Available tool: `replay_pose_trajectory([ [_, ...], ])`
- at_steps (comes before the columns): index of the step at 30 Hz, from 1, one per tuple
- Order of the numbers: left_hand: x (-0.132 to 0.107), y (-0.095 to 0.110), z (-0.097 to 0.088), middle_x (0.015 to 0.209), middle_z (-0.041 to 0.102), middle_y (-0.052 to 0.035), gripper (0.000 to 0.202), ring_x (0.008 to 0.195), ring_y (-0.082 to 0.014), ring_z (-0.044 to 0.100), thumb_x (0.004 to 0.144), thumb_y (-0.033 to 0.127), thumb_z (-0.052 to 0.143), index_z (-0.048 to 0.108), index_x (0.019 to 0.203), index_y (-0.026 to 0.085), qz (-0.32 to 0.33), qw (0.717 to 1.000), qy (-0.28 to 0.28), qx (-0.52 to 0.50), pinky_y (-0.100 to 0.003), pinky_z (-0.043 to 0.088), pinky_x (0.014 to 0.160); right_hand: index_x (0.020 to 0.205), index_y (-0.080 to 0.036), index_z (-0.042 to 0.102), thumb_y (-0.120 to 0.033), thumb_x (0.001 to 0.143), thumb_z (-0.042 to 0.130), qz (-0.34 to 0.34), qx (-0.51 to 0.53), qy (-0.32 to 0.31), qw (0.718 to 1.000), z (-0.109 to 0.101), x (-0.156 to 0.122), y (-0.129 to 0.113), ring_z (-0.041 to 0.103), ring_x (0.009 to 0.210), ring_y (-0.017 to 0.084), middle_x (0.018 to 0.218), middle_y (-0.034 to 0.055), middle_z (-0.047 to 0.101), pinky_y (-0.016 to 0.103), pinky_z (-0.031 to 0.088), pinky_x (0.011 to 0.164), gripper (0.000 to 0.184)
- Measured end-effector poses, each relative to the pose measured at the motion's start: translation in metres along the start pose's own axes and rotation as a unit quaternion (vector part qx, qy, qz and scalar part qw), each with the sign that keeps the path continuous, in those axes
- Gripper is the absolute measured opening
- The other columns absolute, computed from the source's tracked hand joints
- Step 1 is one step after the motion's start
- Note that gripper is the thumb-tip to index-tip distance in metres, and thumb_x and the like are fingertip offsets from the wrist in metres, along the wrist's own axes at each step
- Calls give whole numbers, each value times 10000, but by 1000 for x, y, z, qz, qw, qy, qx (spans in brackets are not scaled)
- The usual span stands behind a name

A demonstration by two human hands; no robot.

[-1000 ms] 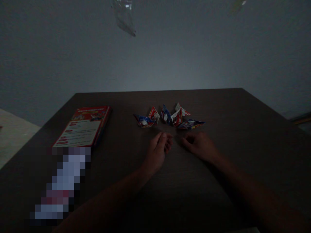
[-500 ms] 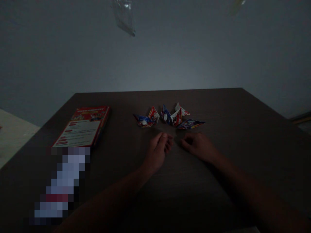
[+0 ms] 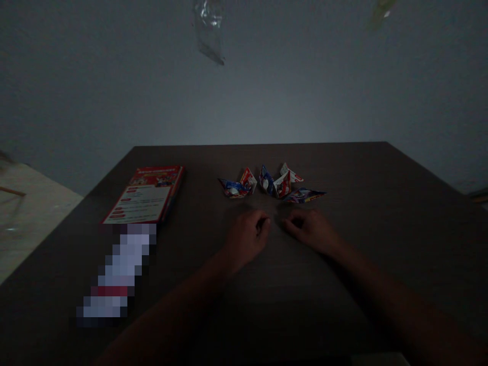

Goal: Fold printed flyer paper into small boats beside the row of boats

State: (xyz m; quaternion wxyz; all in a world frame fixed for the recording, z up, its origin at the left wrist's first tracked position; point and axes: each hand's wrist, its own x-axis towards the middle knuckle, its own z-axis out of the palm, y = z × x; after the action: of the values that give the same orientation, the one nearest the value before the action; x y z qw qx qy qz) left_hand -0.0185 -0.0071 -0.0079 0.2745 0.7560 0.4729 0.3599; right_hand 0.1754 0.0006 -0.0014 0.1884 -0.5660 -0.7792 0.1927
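Observation:
Both hands rest on a dark brown table [image 3: 381, 203] in dim light. My left hand [image 3: 247, 237] lies with its fingers curled under, holding nothing that I can see. My right hand [image 3: 309, 229] sits just to its right, fingers also curled loosely against the tabletop. A short way beyond the fingertips stand several small folded paper shapes in red, blue and white: one at the left [image 3: 238, 186], a middle group [image 3: 279, 182] and a flatter one at the right [image 3: 305, 194]. Neither hand touches them.
A red and white printed booklet [image 3: 147, 195] lies at the left of the table. Below it is a blurred, pixelated patch [image 3: 118, 272]. A clear plastic scrap [image 3: 209, 30] hangs on the grey wall behind. The floor shows at the far left.
My left hand's fingers have curled further under into a loose fist. The view has shifted slightly, so everything sits a little more to the right. My right hand has hardly moved.

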Motion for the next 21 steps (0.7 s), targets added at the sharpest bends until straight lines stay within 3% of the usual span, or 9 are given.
replay_pose_trajectory([
  [5, -1, -1, -8, 766, 605, -51, 165, 688, -176, 544, 857, 282, 479, 615, 802, 206, 30, 990, -23, 135, -269, 373, 629, 686, -182, 638, -403, 849, 499, -14, 14, 2, 1000, 1, -2, -2, 553, 535, 139, 622, 23, 638, 245, 330, 507, 308],
  [9, 2, -1, -26, 831, 620, -87, 192, 761, -218, 571, 859, 298, 452, 611, 825, 195, 3, 965, -69, 253, -298, 398, 655, 700, -180, 642, -420, 859, 484, -21, 26, 5, 999, 3, -3, 2, 561, 551, 138, 631, 21, 637, 241, 344, 522, 329],
  [11, 5, -3, -47, 870, 630, -106, 173, 811, -241, 583, 833, 292, 479, 614, 820, 186, -40, 947, -71, 311, -315, 417, 679, 707, -181, 643, -416, 859, 482, -24, 26, 3, 999, 3, -3, 5, 558, 552, 138, 638, 21, 638, 242, 344, 522, 323],
  [13, 8, -8, -75, 931, 642, -124, 194, 872, -263, 592, 831, 288, 464, 621, 860, 176, -95, 925, -24, 367, -336, 436, 723, 703, -182, 643, -406, 858, 484, -27, 26, -2, 999, 3, -3, 6, 560, 561, 141, 642, 22, 639, 244, 343, 524, 315],
  [17, 5, -22, -137, 1045, 638, -164, 321, 961, -322, 593, 838, 334, 412, 639, 965, 145, -217, 854, 36, 472, -399, 453, 780, 686, -179, 637, -389, 860, 485, -47, 29, -6, 998, 3, -2, 5, 568, 578, 146, 650, 26, 638, 246, 346, 533, 312],
  [21, -7, -42, -173, 1065, 623, -242, 461, 1006, -368, 585, 844, 424, 380, 634, 987, 68, -292, 814, -22, 502, -425, 442, 809, 678, -178, 632, -397, 862, 483, -45, 22, -5, 999, 3, -2, 5, 558, 559, 142, 635, 24, 629, 241, 333, 515, 322],
])
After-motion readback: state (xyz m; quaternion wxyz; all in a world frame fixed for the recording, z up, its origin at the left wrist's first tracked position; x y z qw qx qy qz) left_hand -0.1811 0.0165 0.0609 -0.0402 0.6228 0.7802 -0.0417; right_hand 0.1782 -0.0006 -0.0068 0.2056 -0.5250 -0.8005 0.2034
